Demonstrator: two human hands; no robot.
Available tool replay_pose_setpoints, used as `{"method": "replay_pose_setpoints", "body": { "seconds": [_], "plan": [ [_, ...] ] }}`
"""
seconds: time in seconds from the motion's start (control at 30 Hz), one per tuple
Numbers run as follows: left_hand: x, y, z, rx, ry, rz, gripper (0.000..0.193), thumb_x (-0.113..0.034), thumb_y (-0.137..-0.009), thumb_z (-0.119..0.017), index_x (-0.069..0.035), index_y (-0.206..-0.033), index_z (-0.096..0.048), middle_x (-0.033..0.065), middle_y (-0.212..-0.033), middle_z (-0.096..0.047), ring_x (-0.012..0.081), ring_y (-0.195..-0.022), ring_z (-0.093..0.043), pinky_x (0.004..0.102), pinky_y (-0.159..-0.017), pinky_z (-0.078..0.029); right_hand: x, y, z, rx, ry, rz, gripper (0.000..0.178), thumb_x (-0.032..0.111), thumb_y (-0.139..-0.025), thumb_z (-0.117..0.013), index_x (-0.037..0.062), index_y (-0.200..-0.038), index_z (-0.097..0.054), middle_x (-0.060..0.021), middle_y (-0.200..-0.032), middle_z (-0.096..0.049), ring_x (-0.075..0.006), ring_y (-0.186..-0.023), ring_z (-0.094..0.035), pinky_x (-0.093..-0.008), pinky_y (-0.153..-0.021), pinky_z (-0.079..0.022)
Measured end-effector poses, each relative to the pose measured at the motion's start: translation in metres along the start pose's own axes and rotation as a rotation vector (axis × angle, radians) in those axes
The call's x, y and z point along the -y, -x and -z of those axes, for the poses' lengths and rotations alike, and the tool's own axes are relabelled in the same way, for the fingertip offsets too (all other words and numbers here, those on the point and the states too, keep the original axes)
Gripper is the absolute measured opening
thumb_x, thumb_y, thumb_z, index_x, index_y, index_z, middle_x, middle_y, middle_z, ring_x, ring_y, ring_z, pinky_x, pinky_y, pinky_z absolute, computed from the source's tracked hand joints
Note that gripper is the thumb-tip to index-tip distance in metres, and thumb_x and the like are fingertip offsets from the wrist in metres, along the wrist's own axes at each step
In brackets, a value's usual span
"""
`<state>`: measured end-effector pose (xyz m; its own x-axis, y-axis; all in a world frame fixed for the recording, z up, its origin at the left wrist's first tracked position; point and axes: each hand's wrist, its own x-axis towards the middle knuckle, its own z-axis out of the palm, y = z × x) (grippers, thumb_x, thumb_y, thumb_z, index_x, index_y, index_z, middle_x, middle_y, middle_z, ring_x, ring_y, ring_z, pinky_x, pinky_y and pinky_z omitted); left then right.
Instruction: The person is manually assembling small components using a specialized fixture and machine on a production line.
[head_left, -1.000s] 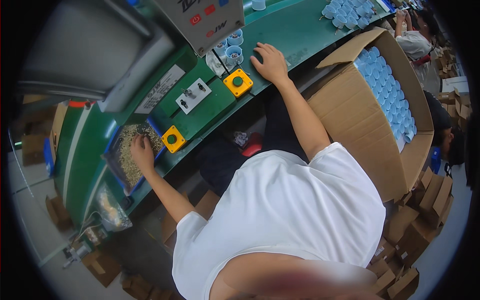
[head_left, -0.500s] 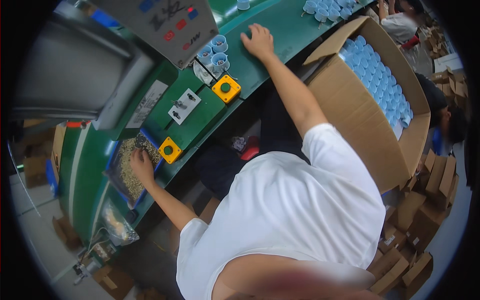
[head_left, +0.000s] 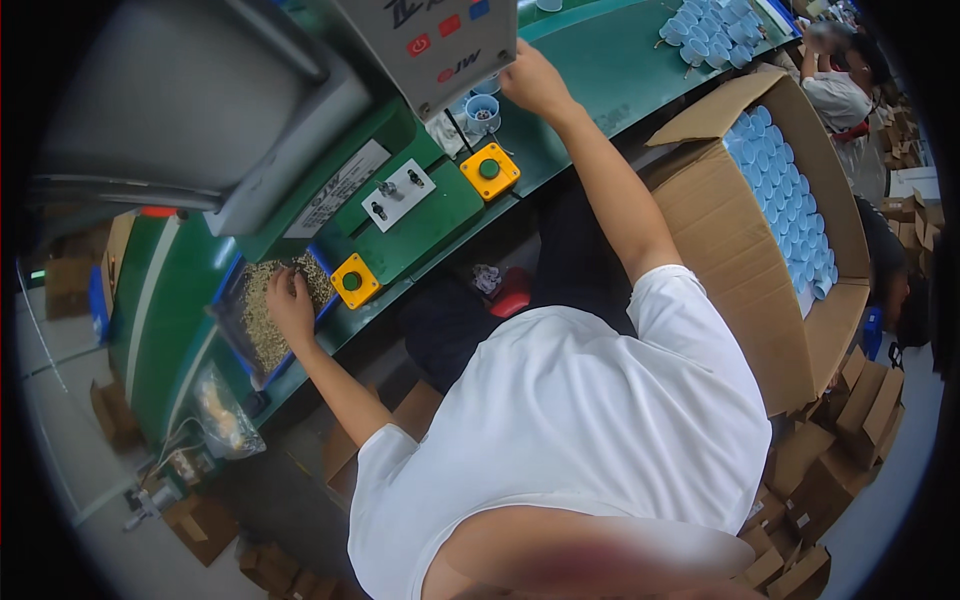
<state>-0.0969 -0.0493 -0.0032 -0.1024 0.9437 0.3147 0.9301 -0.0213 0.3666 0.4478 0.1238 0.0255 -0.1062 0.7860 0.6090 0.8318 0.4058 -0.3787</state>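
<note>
My left hand (head_left: 290,303) is down in a blue-rimmed tray (head_left: 228,335) of small brass-coloured parts (head_left: 262,325). Its fingers are a little apart among the parts, and I make out nothing held in them. My right hand (head_left: 535,82) reaches to the far side of the grey control box (head_left: 450,40), beside several light-blue cups. The nearest cup (head_left: 483,115) has small parts inside. The box's edge hides my right fingertips, so whether they grip a cup is unclear. Between my hands stands a green press with a small metal fixture (head_left: 398,194) on a white plate.
Two yellow button boxes (head_left: 489,171) with green buttons flank the fixture. A large open carton (head_left: 740,270) filled with blue cups stands at my right. More blue cups (head_left: 710,35) sit on the green bench's far end. A person (head_left: 840,95) sits beyond. Cardboard boxes lie around the floor.
The view has shifted, so bench and press appear further right. My right hand has moved from the bare bench toward the cups behind the control box. My left hand stays in the parts tray.
</note>
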Motion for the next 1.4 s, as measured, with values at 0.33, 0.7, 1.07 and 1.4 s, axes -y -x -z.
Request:
{"method": "replay_pose_setpoints", "body": {
  "seconds": [0.33,0.7,1.07,1.4],
  "plan": [
    [0.003,-0.001,-0.001,-0.001,-0.010,0.004,0.025,-0.020,-0.096,-0.065,-0.001,-0.111,-0.072,0.0177,-0.127,-0.066,0.0388,-0.117,-0.061,0.0454,-0.100,-0.049,0.013,0.027,0.007,-0.009,-0.050,-0.149,0.022,0.015,-0.089,-0.070,0.0044,-0.108,-0.066,-0.0148,-0.106,-0.062,-0.0365,-0.099,-0.061,-0.0427,-0.086,-0.053],
    [-0.002,-0.003,0.001,0.041,-0.008,0.047,0.027,-0.024,-0.098,-0.064,-0.003,-0.114,-0.072,0.0146,-0.130,-0.066,0.0378,-0.120,-0.060,0.0449,-0.104,-0.046,0.033,0.051,0.015,-0.309,-0.411,-0.294,0.021,0.020,-0.098,-0.069,0.0037,-0.111,-0.062,-0.0212,-0.126,-0.061,-0.0306,-0.106,-0.062,-0.0374,-0.093,-0.051],
    [-0.005,-0.002,0.000,-0.022,-0.004,0.046,0.023,-0.022,-0.094,-0.067,-0.005,-0.109,-0.074,0.0153,-0.126,-0.068,0.0376,-0.118,-0.061,0.0450,-0.101,-0.048,0.215,0.054,0.023,-0.191,-0.636,0.053,0.041,0.017,-0.085,-0.085,0.0015,-0.107,-0.053,-0.0168,-0.120,-0.058,-0.0283,-0.106,-0.059,-0.0373,-0.095,-0.048],
    [-0.006,-0.001,0.003,0.006,-0.016,0.048,0.025,-0.025,-0.095,-0.068,-0.006,-0.110,-0.073,0.0135,-0.129,-0.067,0.0370,-0.118,-0.062,0.0446,-0.102,-0.048,0.229,0.052,-0.003,-0.223,-0.561,0.225,0.054,0.020,-0.072,-0.095,0.0035,-0.106,-0.055,-0.0139,-0.110,-0.055,-0.0309,-0.099,-0.059,-0.0387,-0.081,-0.052]
  ]
}}
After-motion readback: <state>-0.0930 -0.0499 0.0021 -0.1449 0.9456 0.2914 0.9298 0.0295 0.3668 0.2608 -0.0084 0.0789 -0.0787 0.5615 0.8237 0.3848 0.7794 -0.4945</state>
